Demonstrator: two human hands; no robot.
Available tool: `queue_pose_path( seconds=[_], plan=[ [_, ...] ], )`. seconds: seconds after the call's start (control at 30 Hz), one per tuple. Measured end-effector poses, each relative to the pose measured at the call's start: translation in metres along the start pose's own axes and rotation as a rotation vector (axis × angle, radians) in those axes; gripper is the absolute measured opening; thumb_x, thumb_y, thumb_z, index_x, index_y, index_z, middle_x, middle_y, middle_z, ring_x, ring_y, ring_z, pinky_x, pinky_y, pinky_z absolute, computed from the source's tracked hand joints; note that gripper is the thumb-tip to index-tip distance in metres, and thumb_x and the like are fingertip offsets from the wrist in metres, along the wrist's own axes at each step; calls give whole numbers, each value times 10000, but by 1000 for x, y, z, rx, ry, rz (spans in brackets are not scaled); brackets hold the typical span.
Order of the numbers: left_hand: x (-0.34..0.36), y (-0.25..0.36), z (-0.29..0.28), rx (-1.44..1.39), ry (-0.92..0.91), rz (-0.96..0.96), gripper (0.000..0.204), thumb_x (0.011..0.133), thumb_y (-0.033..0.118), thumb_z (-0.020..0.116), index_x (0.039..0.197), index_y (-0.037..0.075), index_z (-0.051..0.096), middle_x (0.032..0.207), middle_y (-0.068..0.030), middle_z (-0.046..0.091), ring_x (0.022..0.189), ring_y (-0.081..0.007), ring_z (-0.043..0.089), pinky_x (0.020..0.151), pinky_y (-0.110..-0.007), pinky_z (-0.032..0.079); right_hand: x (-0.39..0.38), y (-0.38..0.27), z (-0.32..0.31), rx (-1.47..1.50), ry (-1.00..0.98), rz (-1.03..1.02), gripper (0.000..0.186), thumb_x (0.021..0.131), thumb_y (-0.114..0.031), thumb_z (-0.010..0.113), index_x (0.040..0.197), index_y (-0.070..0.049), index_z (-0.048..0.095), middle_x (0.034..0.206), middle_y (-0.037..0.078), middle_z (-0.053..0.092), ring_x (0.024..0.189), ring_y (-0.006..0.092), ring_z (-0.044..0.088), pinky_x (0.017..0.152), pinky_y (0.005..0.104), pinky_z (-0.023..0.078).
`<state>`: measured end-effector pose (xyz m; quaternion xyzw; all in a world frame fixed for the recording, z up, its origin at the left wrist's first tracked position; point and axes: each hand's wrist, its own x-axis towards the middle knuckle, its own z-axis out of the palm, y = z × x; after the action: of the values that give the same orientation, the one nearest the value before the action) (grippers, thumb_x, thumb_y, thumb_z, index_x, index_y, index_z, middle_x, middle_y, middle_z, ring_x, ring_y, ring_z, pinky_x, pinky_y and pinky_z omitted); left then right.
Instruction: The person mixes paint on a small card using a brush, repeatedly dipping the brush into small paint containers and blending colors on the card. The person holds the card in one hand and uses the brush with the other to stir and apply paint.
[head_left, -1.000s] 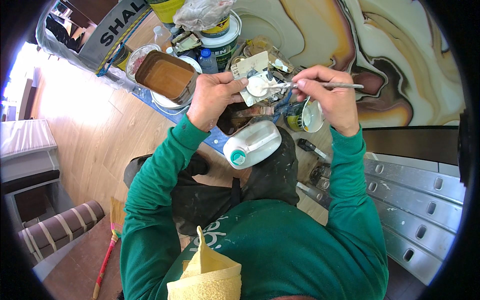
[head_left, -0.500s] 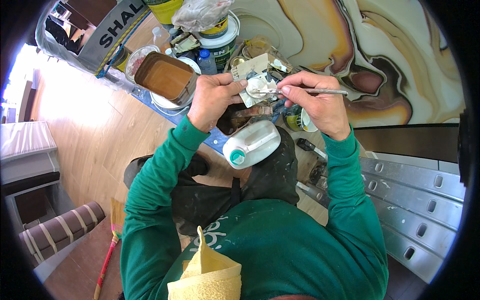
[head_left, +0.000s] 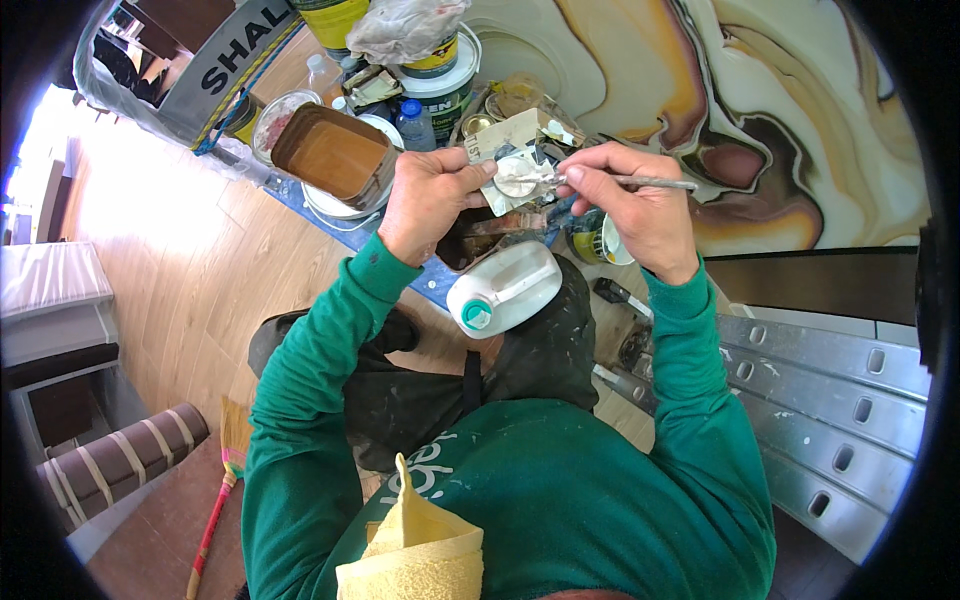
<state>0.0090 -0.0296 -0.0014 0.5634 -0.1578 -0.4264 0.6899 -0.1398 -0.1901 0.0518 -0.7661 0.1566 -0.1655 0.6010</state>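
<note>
My left hand [head_left: 425,195] pinches the edge of a piece of card [head_left: 512,135] with a round dab of white paste [head_left: 515,176] on it. Between the thumb and fingers of my right hand [head_left: 632,198] is a slim paintbrush-like tool [head_left: 655,183], pointing left. Its tip meets the paste; the fingers and paste partly hide that end. Below the card sits a dark tray [head_left: 462,250] with a wide paintbrush [head_left: 500,224] lying across it. A white plastic jug [head_left: 515,285] with a green cap stands close under my hands, beside my knee.
Left of my hands is a tub of brown liquid [head_left: 335,155]. Behind are paint buckets [head_left: 440,85] and a blue-capped bottle [head_left: 414,125]. A marbled panel [head_left: 790,120] fills the far right. A metal ladder [head_left: 820,420] lies at right, a broom [head_left: 225,490] at lower left.
The tool's tip has shifted slightly to the right within the white paste, and my right hand has hardly moved. My left hand keeps its hold on the card.
</note>
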Motion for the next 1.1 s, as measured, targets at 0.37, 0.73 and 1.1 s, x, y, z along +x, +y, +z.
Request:
queue_pose_path(
  seconds=[0.37,0.73,1.1],
  plan=[
    [-2,1,0,22,10,-6,140,890,65,654,886,-74,665,895,-125,690,803,-150,678,708,-255,562,-3,-1,4,-7,69,-25,165,896,-110,635,945,35,694,761,70,682,645,93,598,586,229,497],
    [5,-7,-6,207,67,48,124,884,55,657,881,-67,675,878,-101,689,757,-124,661,681,-237,546,-10,-4,5,41,164,-33,184,922,-108,604,976,49,684,798,111,689,649,115,610,593,241,500],
    [8,-11,-8,202,89,84,152,879,75,670,902,-74,684,857,-87,689,688,-94,620,625,-224,508,-11,-1,10,-22,93,8,183,903,-129,622,939,33,698,758,79,688,637,88,604,571,233,492]
  ],
)
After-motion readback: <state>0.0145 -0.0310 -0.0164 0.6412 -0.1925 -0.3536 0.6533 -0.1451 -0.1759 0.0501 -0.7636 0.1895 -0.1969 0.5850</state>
